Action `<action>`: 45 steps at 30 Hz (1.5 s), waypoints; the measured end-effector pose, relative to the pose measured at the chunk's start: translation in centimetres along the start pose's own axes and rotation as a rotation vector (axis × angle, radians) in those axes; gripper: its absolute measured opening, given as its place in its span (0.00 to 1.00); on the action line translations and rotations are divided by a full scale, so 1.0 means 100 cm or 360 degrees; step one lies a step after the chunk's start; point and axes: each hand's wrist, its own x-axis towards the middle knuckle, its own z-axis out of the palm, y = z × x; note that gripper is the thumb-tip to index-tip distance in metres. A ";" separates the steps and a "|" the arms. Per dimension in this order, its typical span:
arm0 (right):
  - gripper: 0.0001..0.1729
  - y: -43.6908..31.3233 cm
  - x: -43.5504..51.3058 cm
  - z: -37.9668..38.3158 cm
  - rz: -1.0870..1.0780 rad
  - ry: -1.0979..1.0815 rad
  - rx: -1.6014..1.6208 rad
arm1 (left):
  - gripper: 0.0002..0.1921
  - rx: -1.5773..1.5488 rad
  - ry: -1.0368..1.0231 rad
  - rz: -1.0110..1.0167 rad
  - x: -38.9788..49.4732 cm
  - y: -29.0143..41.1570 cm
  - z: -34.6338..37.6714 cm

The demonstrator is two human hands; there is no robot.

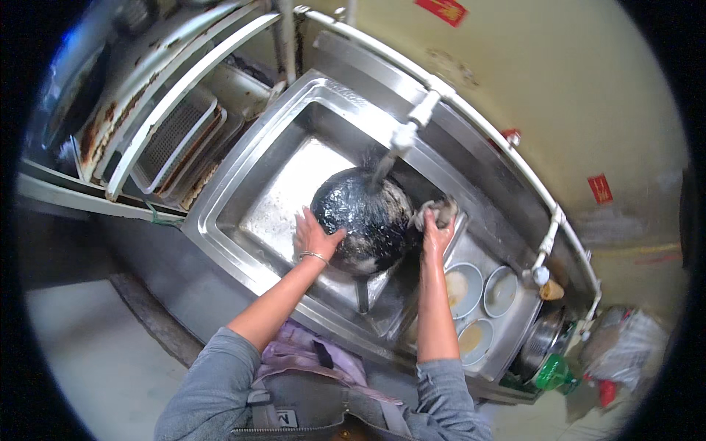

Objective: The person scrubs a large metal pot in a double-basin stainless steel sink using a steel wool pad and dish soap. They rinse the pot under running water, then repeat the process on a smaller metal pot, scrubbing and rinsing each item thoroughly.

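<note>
A blackened wok lies bottom up in the stainless steel sink, its handle pointing towards me. Water from the white-piped tap runs onto its wet underside. My left hand, with a bangle at the wrist, rests with spread fingers at the wok's left rim; whether it grips the rim I cannot tell. At the wok's right side, my right hand holds a crumpled greyish cloth between thumb and fingers.
Several bowls stand on the drainboard to the right, with a green plastic bottle beyond. White plastic baskets sit in a rack at the left. A white pipe runs along the wall behind the sink.
</note>
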 end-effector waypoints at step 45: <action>0.14 0.002 -0.077 0.114 -0.1630 -0.1406 -0.0748 | 0.61 -0.0472 -0.0926 0.0556 0.059 -0.070 0.014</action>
